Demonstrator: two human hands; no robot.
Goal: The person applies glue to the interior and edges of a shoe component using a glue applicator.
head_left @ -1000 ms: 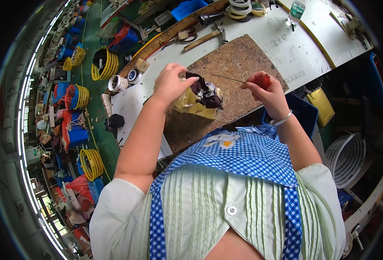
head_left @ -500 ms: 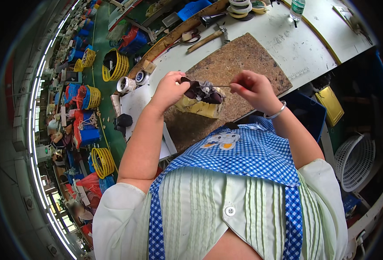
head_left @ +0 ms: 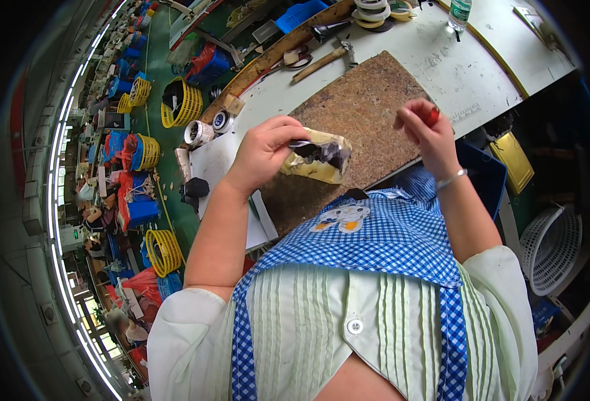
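My left hand grips a yellowish shoe last with dark material wrapped over it, held above the brown cork board. My right hand is raised to the right of the last, apart from it, with fingers pinched on a small red-handled tool. Both hands hover over the near part of the board, in front of my blue checked apron.
A hammer and pliers lie at the board's far edge on the white workbench. Tape rolls and a bottle stand at the back. Yellow baskets sit on the green floor at left, a white basket at right.
My right hand has pulled away to the right and upward from the last. My left hand has turned the last and brought it lower and nearer to me.
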